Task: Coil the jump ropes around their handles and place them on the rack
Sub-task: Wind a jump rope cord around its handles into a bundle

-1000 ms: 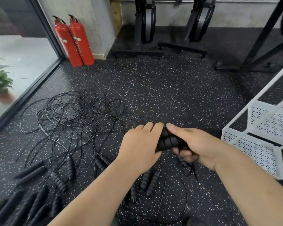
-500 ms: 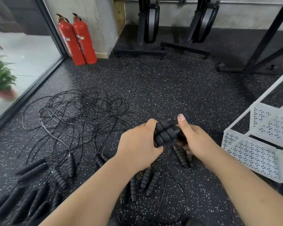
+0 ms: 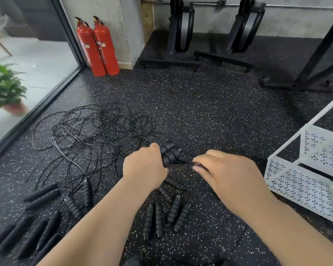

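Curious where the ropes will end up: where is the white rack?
In the head view the white rack stands on the floor at the far right, just beyond the right hand, which pinches a rope.

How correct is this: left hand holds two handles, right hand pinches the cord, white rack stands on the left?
Not quite: the head view shows the rack on the right. The left hand holds the handles and the right hand pinches the cord.

We're seeing tangled black rope cables lying left, white perforated metal rack standing right, ribbed black cylindrical handles lying between.
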A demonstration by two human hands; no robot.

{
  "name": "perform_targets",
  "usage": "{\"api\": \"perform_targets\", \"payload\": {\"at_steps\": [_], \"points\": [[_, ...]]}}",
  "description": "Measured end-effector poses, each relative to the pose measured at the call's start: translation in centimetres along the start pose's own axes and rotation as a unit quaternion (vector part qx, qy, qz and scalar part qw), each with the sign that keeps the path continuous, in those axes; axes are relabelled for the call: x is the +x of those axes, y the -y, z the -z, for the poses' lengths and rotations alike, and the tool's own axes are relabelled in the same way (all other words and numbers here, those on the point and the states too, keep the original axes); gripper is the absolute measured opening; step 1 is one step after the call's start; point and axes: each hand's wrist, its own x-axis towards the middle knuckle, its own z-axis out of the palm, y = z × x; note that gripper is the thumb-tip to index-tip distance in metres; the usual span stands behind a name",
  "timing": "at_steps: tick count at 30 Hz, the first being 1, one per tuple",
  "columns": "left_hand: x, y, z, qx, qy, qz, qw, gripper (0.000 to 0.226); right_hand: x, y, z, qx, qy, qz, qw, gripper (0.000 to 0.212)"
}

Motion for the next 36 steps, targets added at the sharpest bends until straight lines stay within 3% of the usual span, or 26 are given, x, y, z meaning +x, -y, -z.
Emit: {"api": "perform_targets", "payload": {"at_steps": [3,7,13,18,22,24,27,30,33,36], "points": [[-0.9,-1.5,-1.1,0.051,0.016,-0.077,0.996,0.042,0.2,0.3,0.4,0.012,0.004,0.027,1.000,0.028],[-2.3,-3.5,-2.3,0.078,0.044,-0.198,0.976,0.039,0.6,-1.7,0.8,0.101,0.023,-0.039,0.994,0.026],[-3.0,-4.3,-1.7,0.044,0.023,-0.344,0.938,0.034,0.6,-5.5,0.9,0.297,0.132,-0.157,0.933,0.005],[-3.5,-4.5,-0.3,-0.040,-0.005,-0.351,0.936,0.036,0.2,-6.9,1.1,0.479,0.160,-0.213,0.837,0.009],[-4.1,-4.8,0.8,-0.211,0.018,-0.265,0.941,0.034,0.3,-5.8,-0.2,0.566,0.124,-0.277,0.766,0.026],[-3.8,-4.9,0.9,-0.278,0.016,-0.201,0.939,0.036,0.4,-4.9,-2.1,0.534,0.082,-0.318,0.779,0.027],[-2.8,-4.6,0.5,-0.299,0.000,-0.100,0.949,0.044,0.2,-2.9,-4.3,0.417,0.082,-0.318,0.847,0.036],[-1.6,-3.6,0.0,-0.224,-0.030,-0.029,0.974,0.045,-0.4,-0.6,-5.1,0.308,0.141,-0.251,0.907,0.029],[-0.7,-2.2,-0.3,-0.143,-0.038,0.004,0.989,0.041,-1.0,1.8,-4.2,0.189,0.202,-0.193,0.941,0.026],[-0.3,-1.3,-0.8,-0.081,-0.003,0.001,0.997,0.043,-1.0,3.4,-1.7,0.042,0.208,-0.124,0.969,0.026]]}}
